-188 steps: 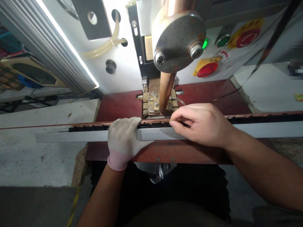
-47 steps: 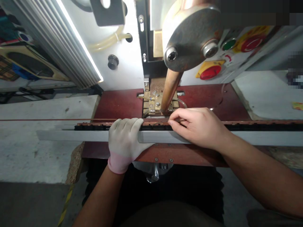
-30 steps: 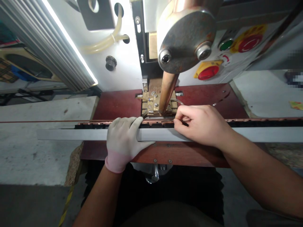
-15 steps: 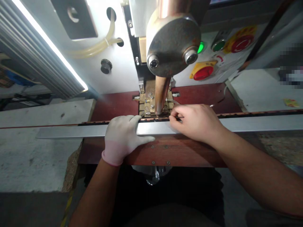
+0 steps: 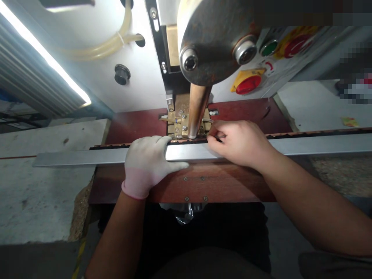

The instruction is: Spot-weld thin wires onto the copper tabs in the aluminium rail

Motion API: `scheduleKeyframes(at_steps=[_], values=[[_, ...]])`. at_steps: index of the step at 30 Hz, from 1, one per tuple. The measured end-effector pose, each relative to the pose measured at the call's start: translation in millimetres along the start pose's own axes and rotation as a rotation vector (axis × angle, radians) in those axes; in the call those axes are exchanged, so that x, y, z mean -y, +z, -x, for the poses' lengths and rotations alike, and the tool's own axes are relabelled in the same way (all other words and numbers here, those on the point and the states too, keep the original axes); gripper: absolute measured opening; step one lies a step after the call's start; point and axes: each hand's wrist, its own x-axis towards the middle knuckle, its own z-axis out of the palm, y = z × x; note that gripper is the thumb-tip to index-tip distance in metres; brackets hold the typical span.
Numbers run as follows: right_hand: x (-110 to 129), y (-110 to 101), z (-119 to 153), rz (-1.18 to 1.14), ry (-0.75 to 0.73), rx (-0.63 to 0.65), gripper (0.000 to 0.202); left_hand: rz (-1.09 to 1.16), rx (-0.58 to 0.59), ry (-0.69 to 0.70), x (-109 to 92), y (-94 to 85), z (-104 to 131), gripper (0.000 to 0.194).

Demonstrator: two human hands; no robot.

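A long silver metal bar (image 5: 193, 152) runs from side to side along the front of the machine. My left hand (image 5: 145, 161), in a white glove with a pink cuff, is wrapped over it, with the thumb along its front edge. Just behind the bar, my bare right hand (image 5: 240, 145) is closed in a pinch on something small and thin, mostly hidden by the fingers. A copper rod (image 5: 199, 110) comes down between my hands onto a brass block (image 5: 180, 120). Behind the bar lies a dark strip with copper-coloured edging (image 5: 101, 146).
Above the rod hangs a round steel head (image 5: 216, 42) with two large bolts. A red rotary switch (image 5: 248, 84), a green button (image 5: 269, 48) and a red emergency stop (image 5: 298, 46) sit at the right. Worktops (image 5: 43, 193) flank the reddish-brown table (image 5: 232, 186).
My view has shifted a little, so the steel head looks larger and closer. The lit green lamp beside it no longer shows. Both hands keep nearly the same places at the bar.
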Motion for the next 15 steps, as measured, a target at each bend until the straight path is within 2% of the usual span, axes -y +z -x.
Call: scheduleKeyframes(at_steps=[15], values=[[-0.6,1.4,-0.6,-0.015,0.03,0.006,0.026,0.014,-0.006,-0.013,-2.3,1.2,1.0,0.096]])
